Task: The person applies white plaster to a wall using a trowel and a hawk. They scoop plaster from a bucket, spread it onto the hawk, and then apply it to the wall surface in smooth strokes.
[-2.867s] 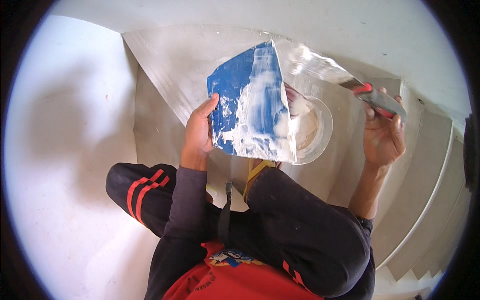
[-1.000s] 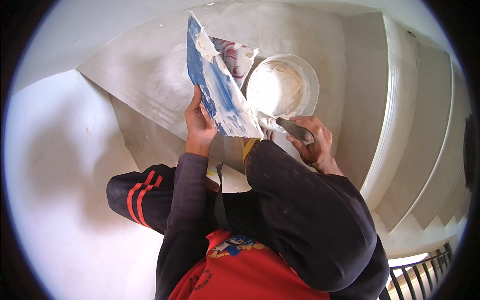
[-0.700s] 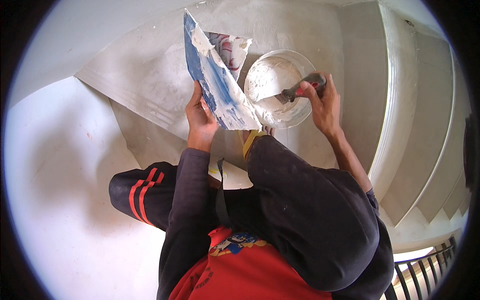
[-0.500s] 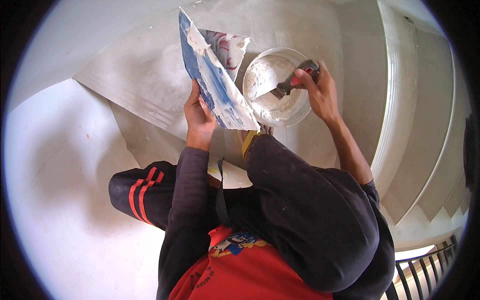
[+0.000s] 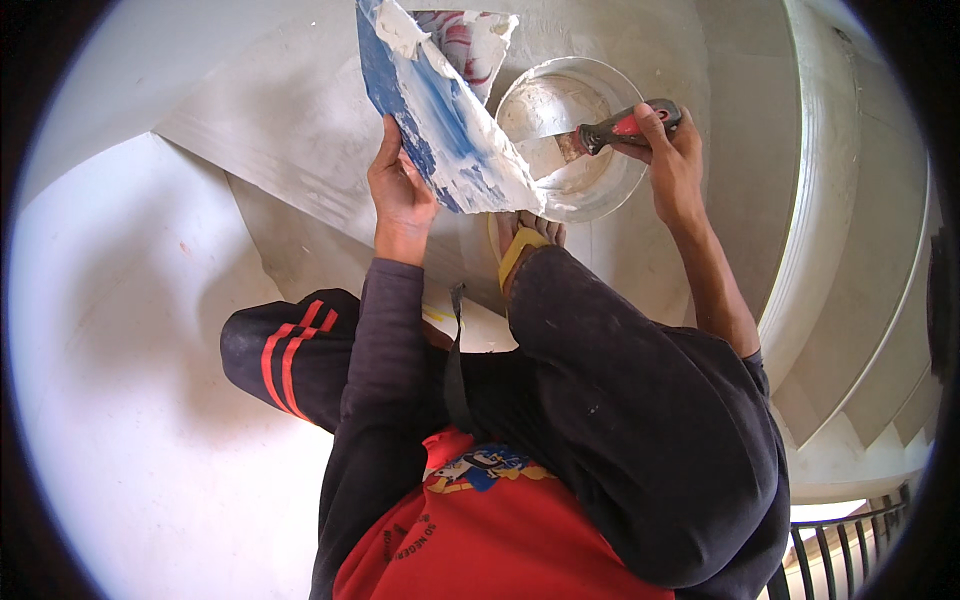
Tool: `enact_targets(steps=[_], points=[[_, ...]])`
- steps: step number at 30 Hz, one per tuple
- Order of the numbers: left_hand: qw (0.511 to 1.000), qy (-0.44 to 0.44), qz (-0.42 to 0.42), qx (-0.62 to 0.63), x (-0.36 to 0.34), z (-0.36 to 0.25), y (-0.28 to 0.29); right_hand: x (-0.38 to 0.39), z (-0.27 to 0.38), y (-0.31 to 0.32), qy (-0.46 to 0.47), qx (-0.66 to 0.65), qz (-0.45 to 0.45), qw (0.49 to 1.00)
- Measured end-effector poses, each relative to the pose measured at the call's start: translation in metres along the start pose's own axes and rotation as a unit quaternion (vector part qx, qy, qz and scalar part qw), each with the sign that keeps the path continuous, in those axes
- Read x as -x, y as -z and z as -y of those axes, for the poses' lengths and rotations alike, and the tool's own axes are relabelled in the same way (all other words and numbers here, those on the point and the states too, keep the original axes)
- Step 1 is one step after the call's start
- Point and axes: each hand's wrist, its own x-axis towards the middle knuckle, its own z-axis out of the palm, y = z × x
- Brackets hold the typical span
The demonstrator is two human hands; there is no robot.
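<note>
My left hand [image 5: 403,185] grips the left edge of a tilted blue board [image 5: 415,110] smeared with white paste. My right hand [image 5: 672,165] is closed on the red-and-black handle of a scraper [image 5: 628,125]; its blade lies over a round bucket [image 5: 620,190] of white paste, close to the board's right edge. Whether the blade touches the board I cannot tell. Behind the blue board is a paste-covered piece with red markings [image 5: 465,40], partly hidden by it.
My foot in a yellow-strapped sandal [image 5: 520,245] is just below the bucket. Grey steps [image 5: 855,300] descend along the right, with a dark railing [image 5: 840,540] at lower right. A pale wall [image 5: 130,380] is on the left.
My right hand and scraper came down from upper right to the bucket; the blade has since shifted toward the board's edge. The blue board turned more edge-on and now sits higher in view.
</note>
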Motion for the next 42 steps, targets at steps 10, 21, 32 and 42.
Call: enact_targets(steps=[10,21,32,42], points=[[1.000,-0.014,0.004,0.006,0.001,0.001,-0.004,0.008,-0.008,-0.002,0.180,0.143,-0.021,0.973],[0.997,-0.017,0.048,0.065,0.002,-0.001,-0.016,0.030,-0.019,-0.003,0.131,-0.015,-0.078,0.988],[0.998,-0.024,0.050,-0.008,0.000,-0.001,-0.007,0.037,0.008,0.006,0.193,0.197,0.019,0.961],[0.997,-0.025,0.056,-0.038,0.001,-0.001,-0.010,0.028,0.020,0.003,0.155,0.107,0.003,0.982]])
